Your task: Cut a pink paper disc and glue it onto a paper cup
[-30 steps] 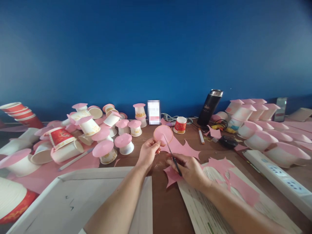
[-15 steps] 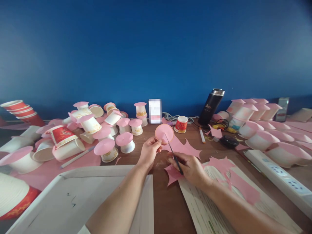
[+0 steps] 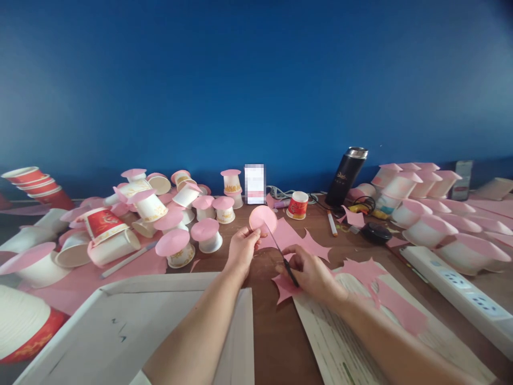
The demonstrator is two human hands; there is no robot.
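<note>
Trimming a pink disc (image 3: 263, 218) pinched in our left hand (image 3: 241, 249), right hand (image 3: 310, 274) gripping scissors (image 3: 280, 252); many capped cups (image 3: 176, 248) finished.

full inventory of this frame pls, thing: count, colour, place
pink paper disc: one, pink, pinched in the left hand above the table
scissors: one, dark handles, in the right hand, blades at the disc's edge
pink paper offcuts: several, pink, under and right of the hands
paper cups: many, white or red, most capped with pink discs, left and far right
red cup stack: one, red, lying far left
flask: one, black, back centre-right
pen: one, white, near the flask
power strip: one, white, right
tray: one, white, near left
table: one, brown
left hand: one
right hand: one
</note>
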